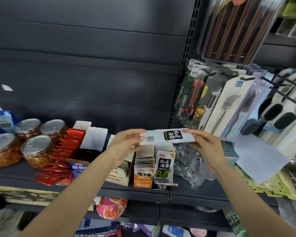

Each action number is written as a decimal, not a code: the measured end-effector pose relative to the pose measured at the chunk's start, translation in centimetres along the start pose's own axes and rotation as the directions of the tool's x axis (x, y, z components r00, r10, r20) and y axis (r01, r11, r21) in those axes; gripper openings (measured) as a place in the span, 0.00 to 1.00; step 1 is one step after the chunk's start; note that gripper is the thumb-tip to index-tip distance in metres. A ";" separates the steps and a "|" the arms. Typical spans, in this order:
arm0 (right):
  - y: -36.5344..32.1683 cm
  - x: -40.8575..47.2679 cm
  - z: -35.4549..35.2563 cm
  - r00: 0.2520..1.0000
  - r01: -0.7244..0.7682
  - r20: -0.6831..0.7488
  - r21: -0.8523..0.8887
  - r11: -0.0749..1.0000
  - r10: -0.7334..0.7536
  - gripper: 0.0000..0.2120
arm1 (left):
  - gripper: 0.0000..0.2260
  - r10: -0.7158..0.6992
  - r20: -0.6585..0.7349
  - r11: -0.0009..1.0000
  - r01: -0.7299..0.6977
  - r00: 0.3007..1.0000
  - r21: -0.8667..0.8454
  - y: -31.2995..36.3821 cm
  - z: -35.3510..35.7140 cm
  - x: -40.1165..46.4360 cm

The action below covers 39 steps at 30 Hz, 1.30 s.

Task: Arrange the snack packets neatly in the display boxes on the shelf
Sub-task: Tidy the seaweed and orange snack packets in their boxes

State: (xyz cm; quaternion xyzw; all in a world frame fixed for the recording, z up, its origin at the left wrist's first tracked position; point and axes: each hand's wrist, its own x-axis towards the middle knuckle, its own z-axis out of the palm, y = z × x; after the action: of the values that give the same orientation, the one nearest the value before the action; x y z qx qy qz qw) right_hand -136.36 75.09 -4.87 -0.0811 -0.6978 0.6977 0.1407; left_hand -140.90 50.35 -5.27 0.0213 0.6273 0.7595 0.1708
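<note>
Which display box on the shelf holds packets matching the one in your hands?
The black-and-white box furthest right, beside the orange box. Its white packets carry the same black label as the held packet.

At the centre of the frame we hold a white packet (166, 136) printed with a black label and a black-striped barcode. Below it we see a white, black and green packet (164, 165) beside an orange and white box (143, 177). Left of centre, our red foil packets (66, 151) gleam next to amber jars (36, 151) with silver lids. Behind them runs the dark grey shelf wall (92, 57). At the right hangs a red-and-black utility knife (194, 98).
</note>
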 end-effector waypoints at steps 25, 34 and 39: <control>0.6 -0.5 -1.0 0.987 0.140 0.105 -0.173 0.975 -0.123 0.13 | 0.12 0.082 -0.064 0.994 -0.076 0.995 0.084 -1.5 0.5 -0.1; -0.6 0.7 -3.5 0.956 0.291 0.061 -0.349 0.891 -0.289 0.09 | 0.10 0.127 0.016 0.767 -0.109 0.992 0.633 -4.1 1.7 2.0; 1.2 1.5 -3.4 0.959 0.281 0.175 -0.556 0.782 -0.221 0.05 | 0.19 0.046 0.183 0.388 -0.186 0.982 0.903 -6.0 0.9 2.0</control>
State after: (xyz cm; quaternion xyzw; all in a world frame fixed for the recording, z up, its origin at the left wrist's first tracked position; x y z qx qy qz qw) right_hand -136.83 78.80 -6.00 0.0091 -0.8862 0.4324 0.1660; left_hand -141.20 52.70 -11.21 0.2040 0.9254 0.2972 0.1173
